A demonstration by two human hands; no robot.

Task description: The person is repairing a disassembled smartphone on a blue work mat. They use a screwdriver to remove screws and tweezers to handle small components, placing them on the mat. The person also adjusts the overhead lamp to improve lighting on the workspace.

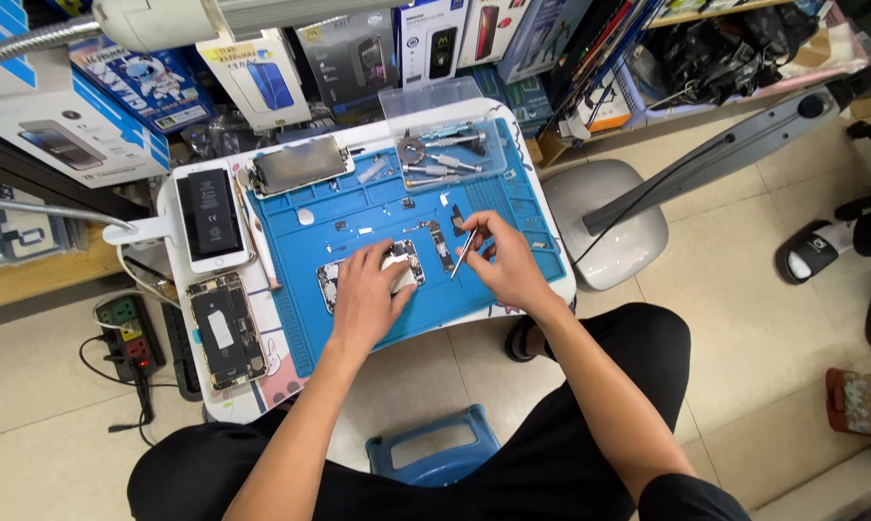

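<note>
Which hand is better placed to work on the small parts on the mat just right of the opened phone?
Probably the right hand: it holds the tweezers, whose tips point down beside the small parts. The left hand rests on the opened phone, steadying it on the blue mat.

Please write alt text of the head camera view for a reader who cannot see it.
A seated person's left hand presses on an opened phone part on a blue repair mat, while the right hand holds tweezers beside it. Two opened phones lie left of the mat, and a clear tray of screwdrivers sits at its far edge.
</note>
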